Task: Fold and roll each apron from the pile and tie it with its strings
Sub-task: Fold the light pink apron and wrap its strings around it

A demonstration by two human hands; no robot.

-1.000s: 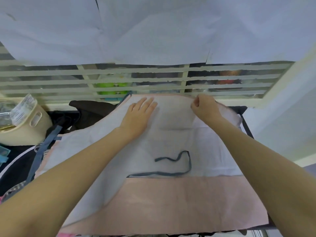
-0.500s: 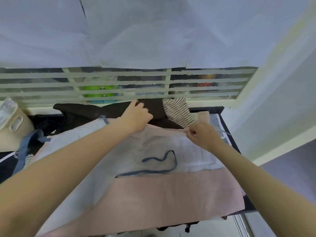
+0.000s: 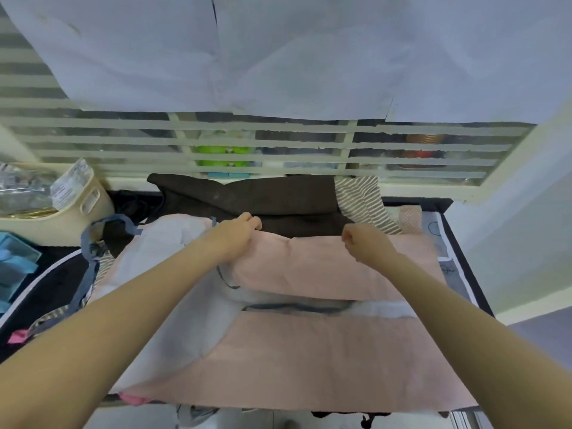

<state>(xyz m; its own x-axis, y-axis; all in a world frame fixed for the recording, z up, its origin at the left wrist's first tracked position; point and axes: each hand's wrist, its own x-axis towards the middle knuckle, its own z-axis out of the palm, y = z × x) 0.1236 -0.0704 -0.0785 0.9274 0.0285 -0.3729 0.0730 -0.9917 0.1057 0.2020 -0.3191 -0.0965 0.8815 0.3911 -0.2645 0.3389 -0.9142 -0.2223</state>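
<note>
From my remote station I saw the left hand [image 3: 237,232] clenched on the far fold of the pink apron [image 3: 325,351], fingers curled over the cloth's upper edge. The right hand [image 3: 363,243] pinched the same fold farther along, its fingers closed tight on the fabric. Between them the folded pink flap lay doubled toward the near edge of the tabletop [image 3: 464,274], covering most of the apron's pale lining [image 3: 173,264]. A dark blue string [image 3: 297,307] showed in the narrow gap below the flap, with one short loop of it peeking out beside the left wrist. The apron itself spread across the middle of the tabletop and reached its near edge. Along the far edge sat a dark brown cloth [image 3: 247,196] and, toward the far right corner, a striped cloth [image 3: 362,199]. A cream basket [image 3: 62,218] stood at the far left corner, and a blue strap [image 3: 89,243] trailed down the left side.
</note>
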